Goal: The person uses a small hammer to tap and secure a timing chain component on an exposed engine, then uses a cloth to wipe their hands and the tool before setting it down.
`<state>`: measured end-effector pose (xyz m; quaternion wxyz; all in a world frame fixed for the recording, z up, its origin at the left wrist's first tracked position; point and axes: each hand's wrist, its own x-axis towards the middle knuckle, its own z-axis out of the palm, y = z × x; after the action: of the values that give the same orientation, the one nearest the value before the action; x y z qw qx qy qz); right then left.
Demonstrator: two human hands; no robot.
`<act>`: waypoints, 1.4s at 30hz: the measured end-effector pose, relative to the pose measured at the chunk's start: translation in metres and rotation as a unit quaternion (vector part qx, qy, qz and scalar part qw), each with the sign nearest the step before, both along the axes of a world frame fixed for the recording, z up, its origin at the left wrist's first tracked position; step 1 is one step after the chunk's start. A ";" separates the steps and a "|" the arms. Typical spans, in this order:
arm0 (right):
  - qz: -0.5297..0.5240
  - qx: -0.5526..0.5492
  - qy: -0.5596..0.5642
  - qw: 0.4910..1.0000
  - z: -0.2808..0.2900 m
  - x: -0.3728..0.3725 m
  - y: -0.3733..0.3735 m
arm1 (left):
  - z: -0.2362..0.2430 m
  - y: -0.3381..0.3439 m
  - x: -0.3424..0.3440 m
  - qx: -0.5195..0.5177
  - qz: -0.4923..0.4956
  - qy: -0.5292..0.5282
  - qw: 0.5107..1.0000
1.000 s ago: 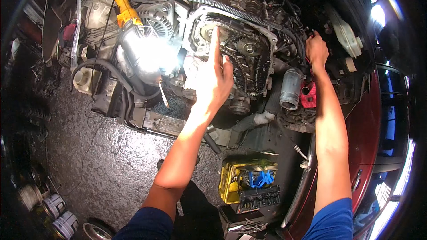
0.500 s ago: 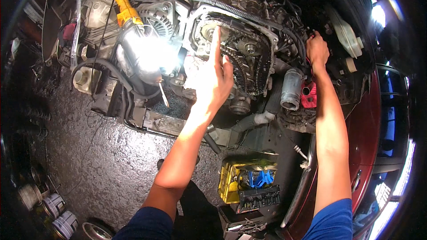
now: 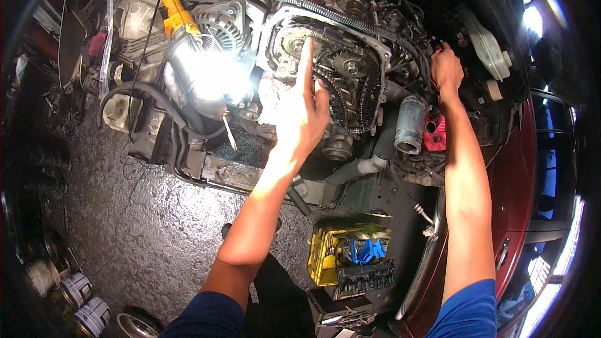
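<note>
The left hand [image 3: 299,111], index finger and thumb spread, points at the round grey metal sprocket [image 3: 291,44], upper left in the open metal engine [image 3: 384,56]; best held clear of the dark linked chain [image 3: 340,103]. I cannot tell the right hand's [image 3: 446,72] grip.

Crate [image 3: 320,260] before the engine [image 3: 349,66], lamp [image 3: 191,72] to its left
</note>
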<state>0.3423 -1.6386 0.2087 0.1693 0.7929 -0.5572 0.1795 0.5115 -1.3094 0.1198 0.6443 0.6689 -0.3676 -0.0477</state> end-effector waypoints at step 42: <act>-0.003 0.009 -0.005 1.000 0.002 0.001 0.004 | 0.006 0.003 -0.001 0.011 -0.035 0.046 0.998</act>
<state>0.3435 -1.6348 0.2107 0.1595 0.7919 -0.5619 0.1779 0.5100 -1.3067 0.1261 0.6511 0.6598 -0.3603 -0.1048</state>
